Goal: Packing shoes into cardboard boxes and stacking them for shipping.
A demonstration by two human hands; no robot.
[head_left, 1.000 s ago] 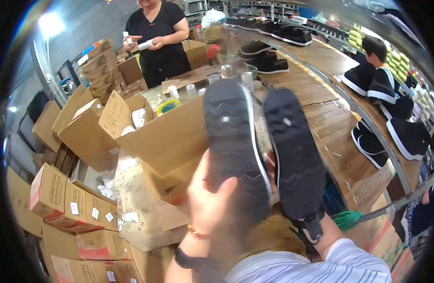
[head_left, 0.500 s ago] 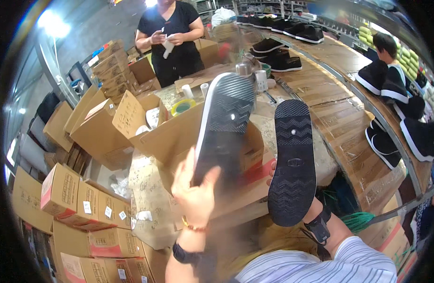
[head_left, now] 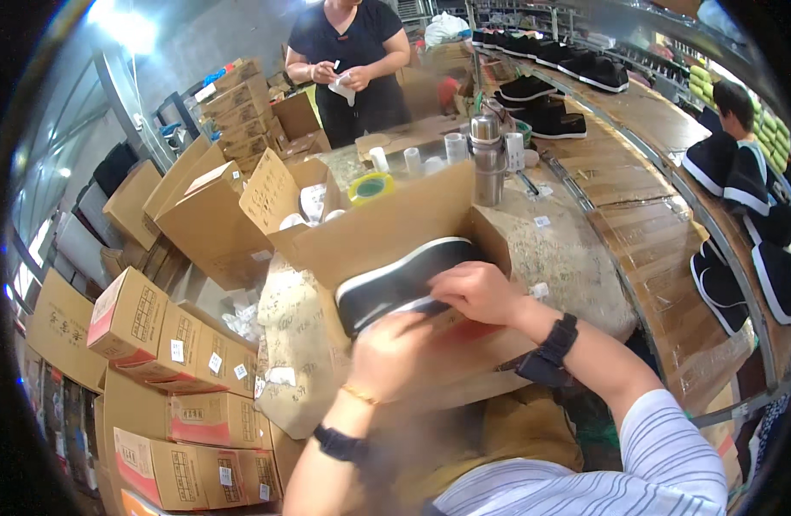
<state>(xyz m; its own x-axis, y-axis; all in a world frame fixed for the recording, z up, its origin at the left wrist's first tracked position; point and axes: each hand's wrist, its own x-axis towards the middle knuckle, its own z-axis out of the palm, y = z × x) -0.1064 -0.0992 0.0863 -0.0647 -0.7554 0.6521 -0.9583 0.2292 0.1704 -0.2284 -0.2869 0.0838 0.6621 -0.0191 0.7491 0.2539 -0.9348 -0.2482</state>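
Observation:
An open cardboard box [head_left: 387, 215] stands on the worktable in front of me, its far flap raised. Inside lies a black shoe [head_left: 395, 277] with a white sole edge, on its side. A strip of a second white sole edge shows on the near side, between my hands. My right hand [head_left: 480, 292] is closed, its bunched fingers at the shoe's near side. My left hand [head_left: 391, 354] reaches over the box's near wall to the second sole edge; motion smears its fingers and the box partly hides them.
Behind the box stand a steel flask [head_left: 487, 159], white rolls [head_left: 456, 148] and a yellow tape roll [head_left: 371, 187]. Closed cartons [head_left: 168, 335] are stacked at left. Black shoes [head_left: 718, 288] line the wooden racks at right. Across the table, another person [head_left: 348, 64] holds something white.
Both shoes were held up soles toward me, one in each hand; now they are down in the box. My hands have lowered and come together. The view has shifted slightly.

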